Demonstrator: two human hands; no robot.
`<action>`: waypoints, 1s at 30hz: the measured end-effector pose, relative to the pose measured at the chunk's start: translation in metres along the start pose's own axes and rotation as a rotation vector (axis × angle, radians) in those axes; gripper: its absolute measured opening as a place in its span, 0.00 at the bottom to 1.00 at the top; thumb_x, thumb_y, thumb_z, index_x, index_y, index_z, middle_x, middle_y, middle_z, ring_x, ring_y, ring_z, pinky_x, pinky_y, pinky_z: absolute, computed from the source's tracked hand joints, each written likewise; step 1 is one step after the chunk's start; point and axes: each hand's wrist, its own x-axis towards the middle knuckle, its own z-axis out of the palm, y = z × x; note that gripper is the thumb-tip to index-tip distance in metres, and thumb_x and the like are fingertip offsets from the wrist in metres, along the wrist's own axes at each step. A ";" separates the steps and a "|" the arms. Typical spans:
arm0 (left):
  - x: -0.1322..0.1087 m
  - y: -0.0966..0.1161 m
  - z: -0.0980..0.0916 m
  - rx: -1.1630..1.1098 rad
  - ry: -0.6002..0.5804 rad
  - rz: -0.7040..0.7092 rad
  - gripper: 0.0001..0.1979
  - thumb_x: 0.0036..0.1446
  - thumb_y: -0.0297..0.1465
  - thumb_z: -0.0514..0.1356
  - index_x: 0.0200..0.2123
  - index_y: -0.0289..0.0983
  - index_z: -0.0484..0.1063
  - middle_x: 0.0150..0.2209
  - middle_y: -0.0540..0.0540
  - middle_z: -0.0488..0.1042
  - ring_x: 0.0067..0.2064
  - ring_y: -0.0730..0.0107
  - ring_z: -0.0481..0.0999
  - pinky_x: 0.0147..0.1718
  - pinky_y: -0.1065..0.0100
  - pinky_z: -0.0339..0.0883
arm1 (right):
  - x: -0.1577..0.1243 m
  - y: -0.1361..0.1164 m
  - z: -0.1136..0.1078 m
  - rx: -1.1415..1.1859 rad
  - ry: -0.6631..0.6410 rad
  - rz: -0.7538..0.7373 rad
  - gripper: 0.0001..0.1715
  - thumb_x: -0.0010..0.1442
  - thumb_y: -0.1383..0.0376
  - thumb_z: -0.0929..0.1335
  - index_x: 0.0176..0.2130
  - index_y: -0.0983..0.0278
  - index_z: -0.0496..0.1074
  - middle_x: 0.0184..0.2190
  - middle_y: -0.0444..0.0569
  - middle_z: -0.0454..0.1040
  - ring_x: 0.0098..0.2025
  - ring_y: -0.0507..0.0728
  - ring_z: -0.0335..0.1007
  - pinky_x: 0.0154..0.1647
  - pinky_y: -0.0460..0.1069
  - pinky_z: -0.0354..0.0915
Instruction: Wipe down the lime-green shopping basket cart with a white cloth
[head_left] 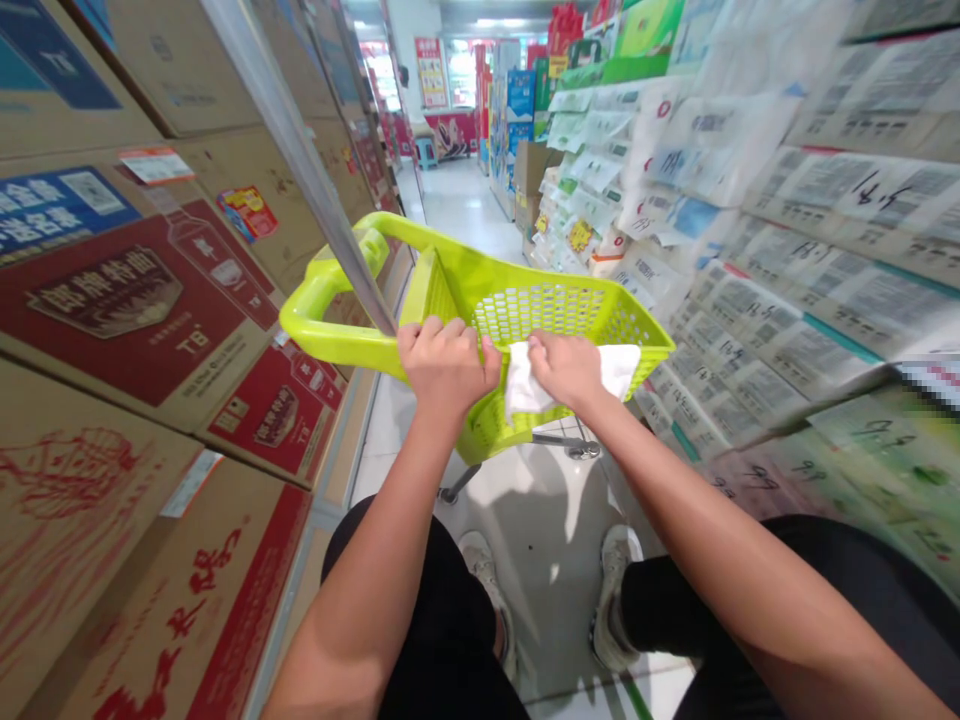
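Note:
A lime-green shopping basket point(540, 300) with perforated walls stands in front of me, resting on castors. My left hand point(446, 365) is closed over its near rim, close to the handle end. My right hand point(566, 370) presses a white cloth point(619, 368) against the same rim farther to the right, fingers curled over the edge. Part of the cloth hangs down the outer wall. The basket's looped handle point(330, 325) points to the left, and a metal pole point(322, 200) slants down to it beside my left hand.
Stacked cardboard cartons point(112, 290) line the left side. Shelved packs of paper tissue point(810, 250) rise on the right. A tiled aisle point(474, 210) runs ahead, with a blue stool point(426, 152) at its far end. My shoes point(616, 600) stand on the floor below the basket.

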 end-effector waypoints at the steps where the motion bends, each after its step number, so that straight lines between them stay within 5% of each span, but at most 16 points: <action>1: 0.000 0.002 0.000 -0.005 -0.004 0.002 0.14 0.63 0.38 0.57 0.24 0.41 0.67 0.29 0.43 0.74 0.38 0.55 0.69 0.46 0.48 0.54 | 0.000 -0.017 -0.002 0.051 0.016 -0.097 0.31 0.76 0.53 0.52 0.51 0.60 0.78 0.46 0.53 0.84 0.46 0.62 0.77 0.40 0.51 0.56; 5: -0.001 -0.002 0.000 -0.015 -0.023 0.011 0.15 0.64 0.37 0.56 0.24 0.41 0.69 0.29 0.42 0.74 0.39 0.54 0.70 0.47 0.47 0.54 | -0.005 -0.032 -0.006 0.093 -0.005 -0.232 0.35 0.77 0.48 0.49 0.50 0.59 0.76 0.46 0.51 0.83 0.46 0.60 0.76 0.39 0.50 0.54; 14: -0.002 -0.020 -0.001 -0.006 -0.003 -0.042 0.18 0.65 0.36 0.56 0.21 0.41 0.66 0.27 0.44 0.73 0.37 0.55 0.69 0.49 0.46 0.54 | -0.012 0.101 0.000 -0.216 -0.139 0.080 0.37 0.75 0.48 0.51 0.49 0.62 0.81 0.42 0.58 0.84 0.44 0.65 0.79 0.37 0.51 0.55; 17: 0.000 -0.009 0.001 -0.044 0.024 -0.135 0.18 0.64 0.35 0.55 0.21 0.41 0.68 0.26 0.43 0.72 0.37 0.55 0.69 0.49 0.45 0.54 | -0.004 0.083 -0.005 -0.189 -0.191 0.114 0.39 0.75 0.48 0.50 0.50 0.62 0.82 0.44 0.59 0.84 0.46 0.66 0.79 0.39 0.51 0.58; 24: -0.005 0.002 0.002 -0.005 0.077 -0.091 0.17 0.63 0.36 0.56 0.21 0.42 0.68 0.25 0.43 0.73 0.36 0.55 0.70 0.46 0.46 0.55 | 0.014 -0.045 -0.015 0.079 -0.202 -0.197 0.42 0.76 0.45 0.47 0.50 0.56 0.81 0.47 0.52 0.84 0.48 0.63 0.79 0.42 0.51 0.62; 27: -0.007 -0.013 -0.003 0.002 0.063 -0.068 0.16 0.63 0.34 0.56 0.21 0.42 0.67 0.25 0.44 0.73 0.36 0.56 0.69 0.47 0.47 0.55 | 0.008 -0.046 -0.012 0.070 -0.176 -0.236 0.42 0.76 0.43 0.47 0.51 0.57 0.80 0.45 0.52 0.84 0.45 0.62 0.79 0.41 0.50 0.61; 30: -0.007 -0.030 -0.008 -0.018 0.048 -0.103 0.16 0.62 0.32 0.57 0.20 0.41 0.65 0.24 0.44 0.72 0.36 0.56 0.69 0.47 0.47 0.55 | -0.006 -0.002 -0.005 -0.042 -0.116 -0.159 0.40 0.75 0.43 0.50 0.53 0.60 0.78 0.41 0.55 0.84 0.43 0.63 0.79 0.38 0.50 0.58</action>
